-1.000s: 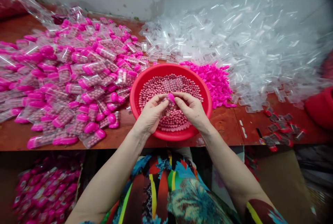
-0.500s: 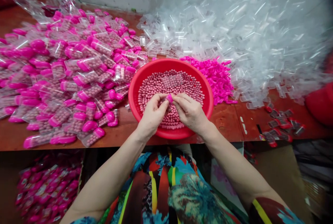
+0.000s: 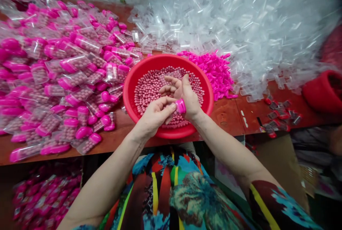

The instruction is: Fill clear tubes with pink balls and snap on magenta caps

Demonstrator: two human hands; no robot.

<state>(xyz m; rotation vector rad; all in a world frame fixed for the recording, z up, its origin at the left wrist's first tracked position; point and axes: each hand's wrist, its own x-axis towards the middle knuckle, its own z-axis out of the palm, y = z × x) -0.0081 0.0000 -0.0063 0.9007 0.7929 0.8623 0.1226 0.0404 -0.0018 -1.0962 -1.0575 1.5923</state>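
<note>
Between finger and thumb, my left hand grips a small container by its clear body, which is mostly hidden by the fingers. Its bright pink cap faces right against the palm of my right hand. That hand is open, fingers apart and pointing up and left. Both hands are over a red bowl partly filled with small pink beads. A clear empty container, partly covered by my right fingers, lies on the beads at the back.
Filled pink-capped containers are heaped at left. Loose pink caps lie behind and right of the bowl. A large pile of clear empty containers spreads at right, with small red-and-clear pieces and a red tub near the table's edge.
My right hand has gone from a fingertip pinch at the pink cap to an open palm against it. The cap now points right. The whole view has shifted slightly.
</note>
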